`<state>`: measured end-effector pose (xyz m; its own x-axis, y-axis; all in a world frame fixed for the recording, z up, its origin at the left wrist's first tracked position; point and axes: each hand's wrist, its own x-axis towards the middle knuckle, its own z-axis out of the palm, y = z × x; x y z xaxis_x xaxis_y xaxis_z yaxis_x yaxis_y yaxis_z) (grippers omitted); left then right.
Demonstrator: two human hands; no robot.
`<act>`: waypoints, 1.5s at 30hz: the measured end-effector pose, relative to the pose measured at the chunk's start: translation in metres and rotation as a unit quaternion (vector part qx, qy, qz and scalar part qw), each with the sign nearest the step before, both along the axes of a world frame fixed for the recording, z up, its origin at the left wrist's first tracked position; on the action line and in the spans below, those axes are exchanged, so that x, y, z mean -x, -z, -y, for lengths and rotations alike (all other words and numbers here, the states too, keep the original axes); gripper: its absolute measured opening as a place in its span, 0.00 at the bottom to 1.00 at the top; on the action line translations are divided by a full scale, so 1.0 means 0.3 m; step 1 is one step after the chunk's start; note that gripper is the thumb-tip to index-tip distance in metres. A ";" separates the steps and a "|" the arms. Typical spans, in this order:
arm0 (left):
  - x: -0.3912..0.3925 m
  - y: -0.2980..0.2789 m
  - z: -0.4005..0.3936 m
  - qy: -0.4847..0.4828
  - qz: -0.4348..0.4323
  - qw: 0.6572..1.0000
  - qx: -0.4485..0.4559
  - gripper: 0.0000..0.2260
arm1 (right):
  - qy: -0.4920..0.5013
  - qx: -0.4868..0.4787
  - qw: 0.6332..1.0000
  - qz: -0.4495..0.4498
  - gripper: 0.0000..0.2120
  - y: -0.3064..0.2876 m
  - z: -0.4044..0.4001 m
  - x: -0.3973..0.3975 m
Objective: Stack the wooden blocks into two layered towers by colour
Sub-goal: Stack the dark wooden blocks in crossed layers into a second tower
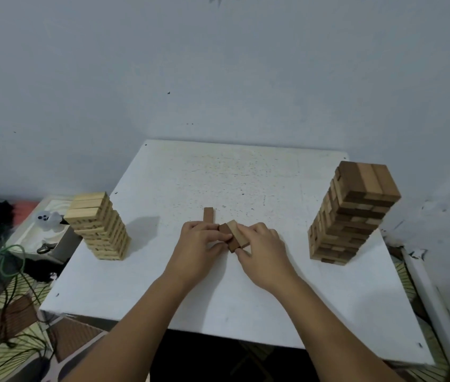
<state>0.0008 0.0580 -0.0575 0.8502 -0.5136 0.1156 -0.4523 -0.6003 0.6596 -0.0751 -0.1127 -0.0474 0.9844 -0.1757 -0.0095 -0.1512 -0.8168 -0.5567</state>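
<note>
Both hands on loose brown blocks, mid-table, btwn two towers.

We see a white table (245,299), top scuffed w/ small dark specks, pushed against a pale grey-blue wall (218,64). Our left hand (199,249) and right hand (265,252) meet at centre, fingers curled round a few brown blocks (236,235); one more brown block (208,215) sticks out just behind the left hand. Light tower (99,227) stands near the left edge, dark tower (353,213) at the right, taller, well apart. Left of the table: green cables (11,260) on a patterned floor, plus a white tray (50,230); its contents are too blurred to tell.
</note>
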 end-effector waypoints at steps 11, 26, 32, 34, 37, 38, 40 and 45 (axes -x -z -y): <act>0.139 0.051 -0.072 0.006 0.031 0.997 0.070 0.27 | 0.007 -0.065 0.996 0.056 0.28 0.076 0.031 0.119; 0.124 0.047 -0.061 -0.063 -0.012 0.997 0.053 0.23 | 0.050 -0.097 0.990 0.094 0.23 0.076 0.024 0.122; 0.127 0.046 -0.065 -0.065 0.006 0.996 0.067 0.16 | 0.062 -0.109 0.987 0.098 0.22 0.080 0.022 0.124; 0.128 0.043 -0.067 -0.068 0.000 0.995 0.071 0.16 | 0.063 -0.112 0.987 0.101 0.20 0.082 0.022 0.126; 0.129 0.043 -0.066 -0.069 -0.002 0.995 0.076 0.15 | 0.065 -0.110 0.986 0.106 0.19 0.085 0.024 0.128; 0.130 0.042 -0.065 -0.070 0.000 0.995 0.076 0.16 | 0.066 -0.109 0.986 0.108 0.19 0.085 0.024 0.129; 0.133 0.038 -0.063 -0.074 -0.002 0.994 0.077 0.17 | 0.068 -0.109 0.986 0.110 0.18 0.085 0.023 0.128; 0.133 0.025 -0.056 -0.092 -0.027 0.991 0.094 0.18 | 0.070 -0.114 0.985 0.113 0.18 0.084 0.023 0.126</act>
<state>-0.0391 0.0749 -0.0651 0.9350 -0.3233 0.1456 -0.3072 -0.5336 0.7880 -0.1129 -0.1196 -0.0726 0.9322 -0.3281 0.1530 -0.1038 -0.6472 -0.7553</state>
